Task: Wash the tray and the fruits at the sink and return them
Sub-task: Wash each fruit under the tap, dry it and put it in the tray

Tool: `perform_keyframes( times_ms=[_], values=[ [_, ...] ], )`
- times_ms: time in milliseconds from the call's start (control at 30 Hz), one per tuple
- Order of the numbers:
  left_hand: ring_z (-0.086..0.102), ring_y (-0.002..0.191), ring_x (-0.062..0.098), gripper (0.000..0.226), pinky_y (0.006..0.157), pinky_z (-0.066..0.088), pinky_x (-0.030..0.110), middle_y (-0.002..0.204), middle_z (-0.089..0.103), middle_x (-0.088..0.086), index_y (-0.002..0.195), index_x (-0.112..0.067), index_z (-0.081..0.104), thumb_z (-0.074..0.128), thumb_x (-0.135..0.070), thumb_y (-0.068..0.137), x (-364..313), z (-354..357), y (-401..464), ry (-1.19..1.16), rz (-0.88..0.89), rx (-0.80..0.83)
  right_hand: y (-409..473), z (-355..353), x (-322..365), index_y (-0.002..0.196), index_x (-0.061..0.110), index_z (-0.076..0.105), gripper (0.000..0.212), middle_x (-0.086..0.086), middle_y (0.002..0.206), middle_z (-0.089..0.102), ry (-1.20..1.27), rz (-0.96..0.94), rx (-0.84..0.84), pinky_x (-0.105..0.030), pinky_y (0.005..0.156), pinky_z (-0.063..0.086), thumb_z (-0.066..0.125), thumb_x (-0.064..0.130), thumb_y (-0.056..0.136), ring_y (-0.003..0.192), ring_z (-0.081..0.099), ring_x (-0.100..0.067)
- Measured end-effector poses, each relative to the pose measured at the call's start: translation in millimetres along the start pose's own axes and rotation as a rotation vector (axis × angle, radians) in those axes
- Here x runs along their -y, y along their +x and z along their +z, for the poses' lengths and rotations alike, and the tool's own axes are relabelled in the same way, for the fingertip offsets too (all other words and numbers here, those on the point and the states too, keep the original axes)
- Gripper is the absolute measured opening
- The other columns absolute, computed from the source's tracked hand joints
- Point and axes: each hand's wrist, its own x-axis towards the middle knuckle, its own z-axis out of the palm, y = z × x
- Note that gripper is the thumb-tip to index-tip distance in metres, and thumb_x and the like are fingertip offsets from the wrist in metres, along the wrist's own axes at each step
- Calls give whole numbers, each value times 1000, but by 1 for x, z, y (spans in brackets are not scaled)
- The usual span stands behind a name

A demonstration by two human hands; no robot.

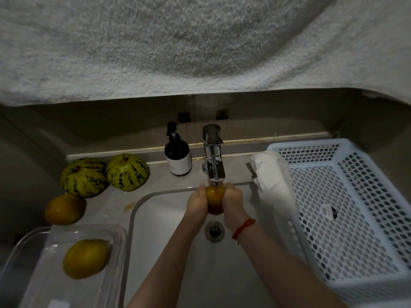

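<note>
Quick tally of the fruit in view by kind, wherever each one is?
Striped green melons: 2, on the counter
Orange-yellow fruits: 3, one on the counter, one in the clear tray, one held under the tap by the left hand and right hand
Total: 5

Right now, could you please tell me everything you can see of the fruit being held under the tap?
The fruit is round, smooth and yellow-orange, glossy as if wet. It sits over the white sink basin, directly beneath the chrome tap spout, above the drain. The left hand and right hand clasp it from either side, fingers curled round it, hiding its flanks. Only its middle strip shows.
</note>
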Motion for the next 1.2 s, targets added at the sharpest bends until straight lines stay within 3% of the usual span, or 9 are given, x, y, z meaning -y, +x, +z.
perform_keyframes(
  times_ms=[167, 300, 400, 567, 700, 800, 967, 1100, 1200],
  values=[
    [58, 100, 29, 35, 66, 51, 35, 117, 55, 14, 118, -20, 49, 42, -46, 95, -3, 0, -13, -265, -97, 219, -7, -5, -17, 94, 22, 57, 13, -7, 96, 57, -159, -336, 160, -39, 88, 49, 45, 23, 96, 100, 57, -30],
    [56, 89, 28, 48, 70, 45, 39, 105, 58, 16, 124, -7, 45, 36, -46, 98, -17, -1, -8, -223, -295, 144, -3, -32, -37, 120, 16, 51, 39, -5, 117, 52, -607, -867, 422, -18, 91, 44, 52, 34, 86, 108, 53, -12],
    [53, 85, 31, 42, 64, 45, 42, 97, 54, 17, 115, -8, 45, 38, -45, 97, -24, -2, -9, -89, -365, 136, 2, -46, -32, 122, 23, 51, 46, 7, 117, 48, -671, -903, 515, -15, 88, 46, 56, 46, 83, 104, 51, 1],
    [54, 64, 17, 55, 52, 47, 23, 88, 56, 11, 110, -11, 47, 19, -57, 97, -13, 5, -18, 152, -158, 274, 2, -25, -16, 78, 26, 55, 17, 1, 84, 54, -199, -313, 120, -33, 68, 49, 53, 39, 88, 85, 58, -25],
    [61, 94, 28, 63, 82, 50, 33, 111, 60, 18, 126, -8, 47, 11, -51, 98, 13, -3, -16, 682, 242, 229, 14, -27, 4, 93, 9, 53, 16, -16, 99, 53, -6, 280, 99, -45, 76, 52, 55, 24, 88, 87, 55, -32],
    [55, 100, 18, 33, 85, 49, 25, 121, 52, 11, 126, -21, 38, 26, -39, 101, 9, -5, -18, 511, 428, 284, 14, -25, 6, 100, 6, 55, 18, -18, 94, 53, 117, 327, 203, -43, 71, 49, 49, 20, 91, 81, 54, -30],
    [55, 102, 30, 24, 89, 50, 47, 111, 54, 12, 108, -22, 51, 38, -40, 99, -6, 7, -13, -12, 34, 93, -1, -4, -17, 113, 14, 53, 28, -15, 112, 55, 71, 64, 119, -46, 97, 44, 42, 35, 97, 107, 54, -32],
    [55, 95, 29, 51, 91, 44, 42, 100, 58, 17, 125, -6, 47, 26, -46, 100, -18, 2, 2, -38, -244, 101, -6, -17, -45, 121, 22, 48, 35, -4, 118, 50, -415, -619, 265, -33, 92, 46, 47, 38, 91, 108, 52, -18],
    [58, 85, 27, 53, 80, 49, 42, 92, 63, 16, 120, -8, 50, 28, -51, 98, -23, -2, 0, 90, -308, 160, 2, -31, -46, 114, 34, 51, 22, 8, 108, 53, -539, -846, 376, -18, 85, 47, 51, 34, 92, 99, 55, -1]
  ],
)
